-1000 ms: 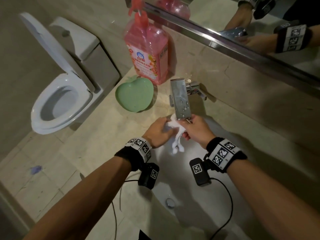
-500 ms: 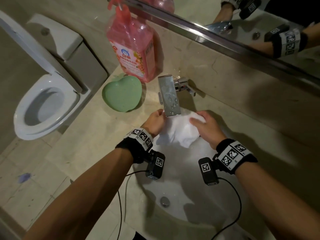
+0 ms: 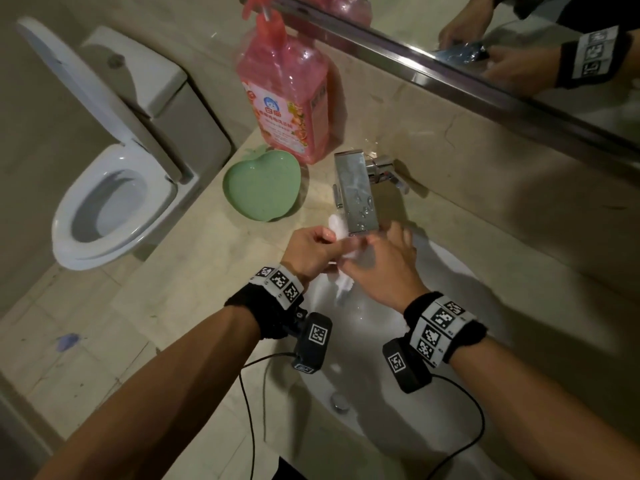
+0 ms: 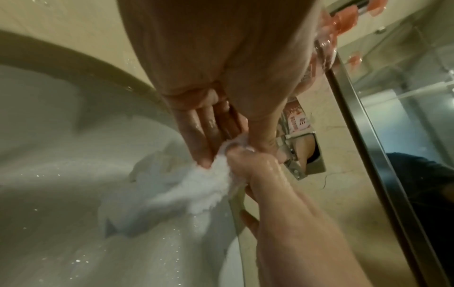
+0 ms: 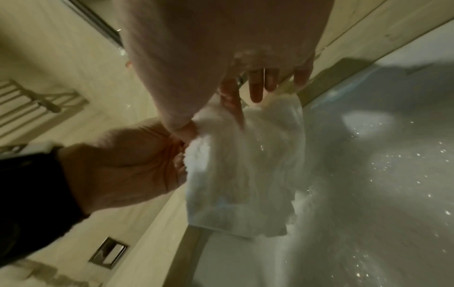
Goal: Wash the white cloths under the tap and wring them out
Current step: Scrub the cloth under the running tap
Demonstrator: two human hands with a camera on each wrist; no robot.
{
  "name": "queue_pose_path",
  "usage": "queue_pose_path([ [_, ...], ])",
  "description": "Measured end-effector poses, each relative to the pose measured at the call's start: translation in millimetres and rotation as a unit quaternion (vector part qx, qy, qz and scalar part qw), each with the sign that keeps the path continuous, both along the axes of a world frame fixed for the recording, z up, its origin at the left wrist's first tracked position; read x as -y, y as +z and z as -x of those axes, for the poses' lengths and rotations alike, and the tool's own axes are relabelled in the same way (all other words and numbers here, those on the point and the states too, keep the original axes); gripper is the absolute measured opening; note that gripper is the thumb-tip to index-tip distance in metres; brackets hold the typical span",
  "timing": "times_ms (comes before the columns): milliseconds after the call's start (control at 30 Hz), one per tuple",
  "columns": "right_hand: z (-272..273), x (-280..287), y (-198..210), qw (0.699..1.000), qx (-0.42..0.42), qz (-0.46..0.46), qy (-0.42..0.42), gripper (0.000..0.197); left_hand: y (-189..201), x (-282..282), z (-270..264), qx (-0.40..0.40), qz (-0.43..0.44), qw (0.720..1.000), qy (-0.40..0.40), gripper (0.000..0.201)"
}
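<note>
A wet white cloth [image 3: 344, 287] is bunched between both hands just under the chrome tap [image 3: 356, 194], above the white basin [image 3: 450, 341]. My left hand [image 3: 322, 244] grips the cloth in a fist, and a tuft of it pokes out on top. My right hand [image 3: 377, 247] lies against it from the right and pinches the same bunch with thumb and forefinger, its other fingers spread. In the left wrist view the cloth [image 4: 196, 184] hangs below both hands' fingertips. In the right wrist view the cloth [image 5: 245, 165] drapes down from the grip. Whether water is running is unclear.
A pink soap bottle [image 3: 287, 98] and a green heart-shaped dish [image 3: 261, 185] stand on the counter left of the tap. A toilet [image 3: 114, 202] with its lid up lies beyond the counter's left end. A mirror [image 3: 485, 46] runs along the back wall. The drain [image 3: 341, 403] is in the basin's near part.
Half a second ago the cloth was spread wide between my hands. They have since come together and the cloth is gathered into a bunch under the tap.
</note>
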State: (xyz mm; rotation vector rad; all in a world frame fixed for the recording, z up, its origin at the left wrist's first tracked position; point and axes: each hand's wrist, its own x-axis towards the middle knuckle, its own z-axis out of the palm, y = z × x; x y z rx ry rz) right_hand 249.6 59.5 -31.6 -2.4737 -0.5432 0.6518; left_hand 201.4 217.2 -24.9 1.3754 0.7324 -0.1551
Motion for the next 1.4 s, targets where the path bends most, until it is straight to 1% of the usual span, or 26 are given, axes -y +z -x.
queue_pose_path([
  [67, 0.9, -2.4, -1.5, 0.997, -0.057, -0.054, -0.004, 0.028, -3.6, -0.7, 3.8, 0.016, -0.006, 1.0, 0.006, 0.032],
  [100, 0.9, -2.0, -2.7, 0.993, -0.085, -0.078, -0.019, 0.019, -5.7, -1.3, 5.1, 0.027, -0.01, 1.0, 0.005, 0.03],
  [200, -5.8, 3.2, -5.6, 0.982, -0.117, -0.103, -0.104, 0.031, -11.3, -5.6, 6.2, 0.051, -0.044, 0.998, -0.002, 0.023],
  [267, -13.0, 11.0, -4.5, 0.966, -0.147, -0.124, -0.173, 0.033, -14.6, -10.0, 2.9, 0.047, -0.089, 0.995, -0.017, 0.022],
  [333, -19.9, 20.3, -0.8, 0.947, -0.177, -0.157, -0.219, 0.045, -18.3, -11.6, -3.4, 0.031, -0.132, 0.989, -0.062, 0.024],
  [367, -22.7, 25.9, 0.7, 0.94, -0.183, -0.174, -0.231, 0.046, -20.7, -10.7, -7.1, 0.025, -0.149, 0.983, -0.1, 0.024],
  [467, -28.6, 43.0, 8.0, 0.943, -0.146, -0.192, -0.228, 0.032, -26.6, -4.8, -19.7, 0.016, -0.189, 0.955, -0.226, 0.021],
  [500, -30.1, 46.7, 10.5, 0.943, -0.135, -0.195, -0.234, 0.035, -26.7, -1.3, -23.3, 0.021, -0.188, 0.95, -0.25, 0.022],
  [567, -32.6, 53.9, 15.8, 0.94, -0.119, -0.203, -0.248, 0.052, -26.5, 8.0, -31.2, 0.04, -0.185, 0.945, -0.267, 0.027],
  [600, -32.9, 56.8, 19.3, 0.939, -0.111, -0.208, -0.251, 0.056, -28.0, 10.9, -35.6, 0.033, -0.187, 0.948, -0.257, 0.032],
  [633, -33.5, 60.3, 22.1, 0.937, -0.102, -0.213, -0.256, 0.055, -27.9, 13.9, -39.2, 0.018, -0.182, 0.954, -0.238, 0.038],
  [667, -34.8, 62.6, 25.3, 0.935, -0.093, -0.219, -0.262, 0.047, -27.4, 15.1, -41.4, 0.009, -0.169, 0.959, -0.229, 0.04],
  [700, -36.3, 64.6, 29.1, 0.932, -0.087, -0.225, -0.27, 0.037, -28.2, 16.1, -43.4, 0.017, -0.153, 0.959, -0.237, 0.039],
  [733, -37.7, 65.0, 33.3, 0.93, -0.081, -0.229, -0.276, 0.031, -28.1, 15.1, -43.4, 0.034, -0.151, 0.953, -0.262, 0.038],
  [767, -39.7, 65.6, 36.3, 0.928, -0.074, -0.232, -0.282, 0.029, -28.4, 14.0, -42.1, 0.044, -0.168, 0.941, -0.289, 0.037],
  [833, -42.5, 65.7, 39.5, 0.924, -0.062, -0.241, -0.291, 0.035, -29.9, 9.3, -37.4, 0.044, -0.235, 0.921, -0.308, 0.031],
  [867, -42.3, 64.9, 42.4, 0.924, -0.061, -0.242, -0.289, 0.04, -30.8, 6.3, -34.7, 0.039, -0.261, 0.917, -0.298, 0.025],
  [900, -42.0, 64.1, 43.7, 0.926, -0.063, -0.24, -0.285, 0.045, -30.7, 3.3, -31.8, 0.035, -0.268, 0.921, -0.281, 0.024],
  [933, -42.1, 63.2, 43.7, 0.927, -0.07, -0.239, -0.282, 0.045, -28.5, 0.1, -29.4, 0.04, -0.258, 0.929, -0.261, 0.025],
  [1000, -40.6, 60.7, 43.0, 0.931, -0.096, -0.232, -0.264, 0.037, -19.1, -6.9, -25.3, 0.066, -0.241, 0.945, -0.212, 0.022],
  [1067, -39.0, 56.3, 37.2, 0.94, -0.127, -0.208, -0.238, 0.03, -6.5, -15.7, -19.4, 0.088, -0.24, 0.952, -0.17, 0.019],
  [1133, -35.7, 48.9, 33.5, 0.951, -0.151, -0.18, -0.201, 0.019, 5.7, -25.0, -11.6, 0.091, -0.241, 0.956, -0.143, 0.021],
  [1200, -33.0, 39.2, 29.7, 0.964, -0.157, -0.148, -0.155, 0.02, 15.4, -33.9, -2.8, 0.096, -0.231, 0.961, -0.118, 0.02],
  [1233, -32.4, 34.3, 27.3, 0.972, -0.146, -0.127, -0.132, 0.021, 19.6, -37.5, 0.8, 0.101, -0.226, 0.963, -0.109, 0.02],
  [1300, -32.0, 24.3, 23.1, 0.989, -0.093, -0.072, -0.085, 0.015, 27.0, -45.2, 8.5, 0.105, -0.222, 0.964, -0.098, 0.021],
  [1400, -34.4, 16.4, 13.6, 0.998, -0.042, 0.032, -0.03, 0.018, 35.9, -56.5, 17.6, 0.113, -0.222, 0.965, -0.077, 0.023],
])
